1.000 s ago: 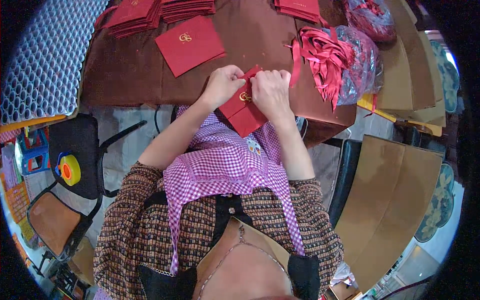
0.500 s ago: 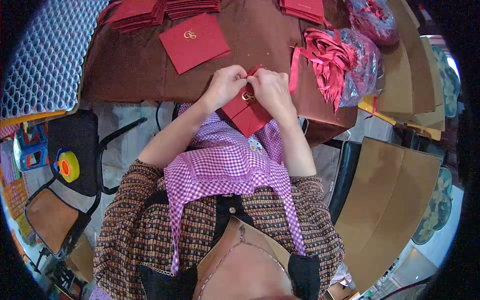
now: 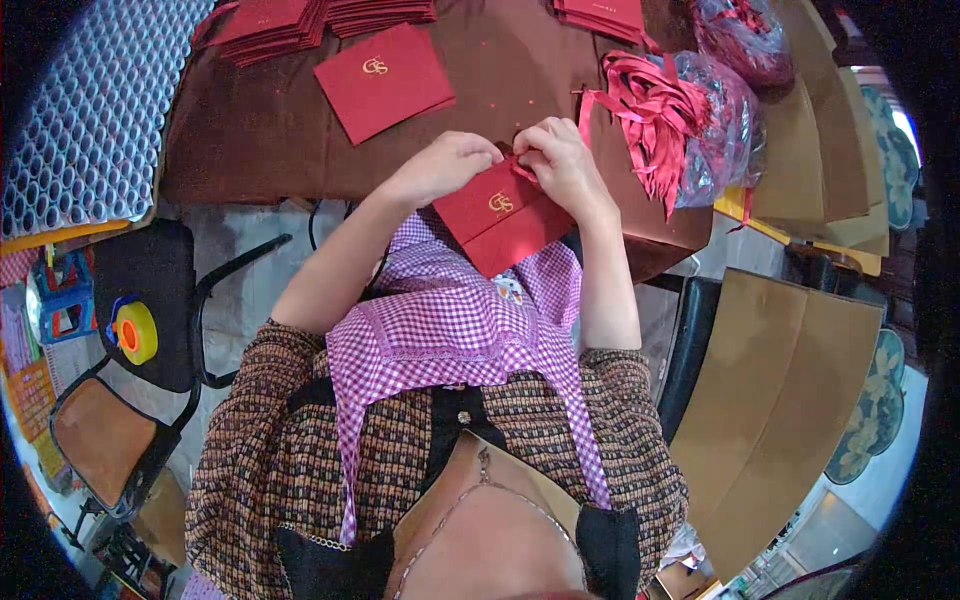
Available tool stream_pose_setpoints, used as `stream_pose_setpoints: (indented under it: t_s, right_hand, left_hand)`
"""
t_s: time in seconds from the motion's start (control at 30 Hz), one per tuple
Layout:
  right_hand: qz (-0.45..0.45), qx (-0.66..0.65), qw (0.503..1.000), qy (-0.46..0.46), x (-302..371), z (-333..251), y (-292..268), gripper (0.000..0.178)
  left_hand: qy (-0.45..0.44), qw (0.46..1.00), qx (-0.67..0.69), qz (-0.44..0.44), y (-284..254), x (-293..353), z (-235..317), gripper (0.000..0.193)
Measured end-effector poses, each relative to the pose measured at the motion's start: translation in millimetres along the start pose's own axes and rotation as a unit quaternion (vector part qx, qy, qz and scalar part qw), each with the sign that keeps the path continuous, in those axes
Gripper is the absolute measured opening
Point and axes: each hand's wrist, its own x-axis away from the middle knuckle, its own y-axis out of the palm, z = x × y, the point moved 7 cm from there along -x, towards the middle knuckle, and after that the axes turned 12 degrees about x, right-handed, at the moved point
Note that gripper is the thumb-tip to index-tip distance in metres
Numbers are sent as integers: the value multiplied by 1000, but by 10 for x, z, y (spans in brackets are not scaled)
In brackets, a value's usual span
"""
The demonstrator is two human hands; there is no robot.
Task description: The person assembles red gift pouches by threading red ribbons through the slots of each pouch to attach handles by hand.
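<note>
A small red paper bag (image 3: 500,225) with a gold emblem lies tilted at the table's near edge, over my lap. My left hand (image 3: 445,168) is closed at its upper left edge, fingertips pinched on the bag. Closed at the top right edge, my right hand (image 3: 565,168) pinches a short piece of red ribbon (image 3: 524,171) at the bag's top. Exactly how the ribbon meets the bag is hidden by the fingers. Beyond my hands, flat red bags (image 3: 385,85) with the same emblem rest on the brown tablecloth (image 3: 250,140).
Loose red ribbons (image 3: 655,125) lie to the right, against a clear plastic bag (image 3: 715,120). Stacks of red bags (image 3: 265,30) stand at the far side. Cardboard (image 3: 775,400) is on the right, and a chair (image 3: 145,300) with a yellow tape roll (image 3: 136,333) on the left.
My right hand has shifted right and slightly up, uncovering more of the bag's front and a bit of ribbon. The fingers of both hands are farther apart.
</note>
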Motion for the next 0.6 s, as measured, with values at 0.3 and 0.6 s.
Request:
stream_pose_setpoints:
  t_s: [0.3, 0.6]
  right_hand:
    - [-17, -48, 999, -15, 2, -12, 22, 15]
    - [-4, -53, 998, -41, 17, -17, 28, 18]
  left_hand:
    - [15, 1000, -8, 10, 6, -29, 41, 19]
    - [87, 995, 48, -5, 41, -56, -26, 13]
